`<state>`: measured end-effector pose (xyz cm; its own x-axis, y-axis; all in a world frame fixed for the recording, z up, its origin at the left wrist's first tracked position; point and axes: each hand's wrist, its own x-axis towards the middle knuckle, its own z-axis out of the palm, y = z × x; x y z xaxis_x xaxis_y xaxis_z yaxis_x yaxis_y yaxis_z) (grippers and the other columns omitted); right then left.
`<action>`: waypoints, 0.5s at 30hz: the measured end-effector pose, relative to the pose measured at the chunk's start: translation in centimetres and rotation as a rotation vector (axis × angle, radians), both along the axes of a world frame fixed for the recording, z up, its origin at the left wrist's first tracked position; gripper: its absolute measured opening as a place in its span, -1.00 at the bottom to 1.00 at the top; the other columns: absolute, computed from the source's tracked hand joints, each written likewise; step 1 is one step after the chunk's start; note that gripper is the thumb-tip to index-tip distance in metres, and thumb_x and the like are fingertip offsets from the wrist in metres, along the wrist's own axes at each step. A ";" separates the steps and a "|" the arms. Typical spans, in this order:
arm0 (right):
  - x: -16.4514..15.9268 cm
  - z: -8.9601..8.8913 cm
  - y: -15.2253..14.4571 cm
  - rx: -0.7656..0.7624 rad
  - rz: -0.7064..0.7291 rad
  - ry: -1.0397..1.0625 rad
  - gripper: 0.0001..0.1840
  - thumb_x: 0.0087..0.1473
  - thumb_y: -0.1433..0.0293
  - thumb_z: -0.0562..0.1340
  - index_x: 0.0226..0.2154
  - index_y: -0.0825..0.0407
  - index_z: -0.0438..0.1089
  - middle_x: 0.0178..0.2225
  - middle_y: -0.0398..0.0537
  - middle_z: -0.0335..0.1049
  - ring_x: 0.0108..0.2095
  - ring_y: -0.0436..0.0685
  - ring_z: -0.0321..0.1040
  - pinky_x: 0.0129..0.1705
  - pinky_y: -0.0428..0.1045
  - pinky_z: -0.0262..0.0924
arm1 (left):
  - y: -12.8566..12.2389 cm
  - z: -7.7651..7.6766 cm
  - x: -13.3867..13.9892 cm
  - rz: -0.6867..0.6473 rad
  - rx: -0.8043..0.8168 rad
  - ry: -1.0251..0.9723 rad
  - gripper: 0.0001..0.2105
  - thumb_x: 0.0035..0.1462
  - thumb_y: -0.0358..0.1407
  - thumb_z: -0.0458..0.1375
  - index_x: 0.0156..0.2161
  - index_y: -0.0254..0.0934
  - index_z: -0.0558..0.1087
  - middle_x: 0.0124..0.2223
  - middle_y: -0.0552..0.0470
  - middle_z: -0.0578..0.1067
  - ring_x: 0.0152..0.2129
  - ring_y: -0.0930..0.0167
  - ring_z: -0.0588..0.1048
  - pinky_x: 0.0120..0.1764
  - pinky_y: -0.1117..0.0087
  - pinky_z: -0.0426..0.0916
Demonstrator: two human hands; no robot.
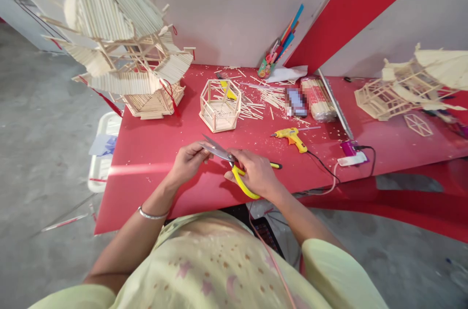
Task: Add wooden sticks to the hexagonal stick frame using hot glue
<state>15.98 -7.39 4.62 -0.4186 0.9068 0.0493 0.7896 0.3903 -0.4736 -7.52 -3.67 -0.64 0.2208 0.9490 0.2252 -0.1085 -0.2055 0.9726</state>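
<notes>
My right hand [258, 172] is closed round the yellow handles of a pair of scissors [220, 152]. Their metal blades point left, slightly parted, above the red table. At the blade end, the fingers of my left hand [189, 162] are pinched together; whatever lies between them is too small or hidden to tell. Beyond the blades stands a small six-sided frame [220, 124] of thin wooden sticks, upright on the table. A yellow-and-black tool end [276, 165] shows just past my right hand.
Loose sticks [252, 109] lie behind the frame. A yellow glue gun [292, 138] rests to the right, its cord running to a power strip [351, 159]. A large stick pagoda [127, 80] stands left, another stick model [405, 87] far right. A pen cup [266, 67] is by the wall.
</notes>
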 end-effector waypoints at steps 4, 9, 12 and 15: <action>0.0 -0.7 0.0 -0.010 -0.001 0.046 -0.44 0.26 0.00 0.29 0.17 -0.06 0.39 -0.14 -0.01 0.60 -0.27 0.14 0.50 -0.28 -0.04 0.18 | -0.1 -0.3 -0.2 -0.009 -0.033 0.061 -0.66 0.32 -0.08 0.23 -0.38 -0.31 0.53 -0.46 0.03 0.46 -0.54 0.50 0.36 -0.42 0.46 0.28; 0.0 -2.4 -0.1 0.053 -0.040 0.050 -0.41 0.22 -0.06 0.31 0.13 -0.04 0.44 -0.18 0.02 0.62 -0.30 0.15 0.52 -0.23 -0.03 0.25 | -0.3 -0.9 -0.2 -0.026 -0.082 0.079 -0.63 0.33 -0.06 0.21 -0.38 -0.32 0.51 -0.49 0.07 0.40 -0.57 0.53 0.28 -0.46 0.47 0.19; 0.0 -3.1 -0.2 0.063 -0.052 0.075 -0.43 0.25 -0.03 0.29 0.12 -0.01 0.44 -0.19 0.03 0.64 -0.31 0.14 0.54 -0.24 -0.04 0.25 | -0.4 -1.0 0.1 -0.029 -0.103 0.045 -0.65 0.33 -0.07 0.21 -0.35 -0.32 0.54 -0.49 0.07 0.40 -0.57 0.53 0.28 -0.47 0.47 0.18; 0.2 -3.1 -0.1 0.053 -0.068 0.094 -0.47 0.29 0.00 0.26 0.10 0.02 0.45 -0.23 0.01 0.64 -0.35 0.12 0.54 -0.29 -0.05 0.20 | -0.3 -1.0 0.3 -0.031 -0.126 -0.020 -0.71 0.31 -0.08 0.23 -0.22 -0.30 0.59 -0.47 0.07 0.42 -0.56 0.52 0.31 -0.47 0.48 0.21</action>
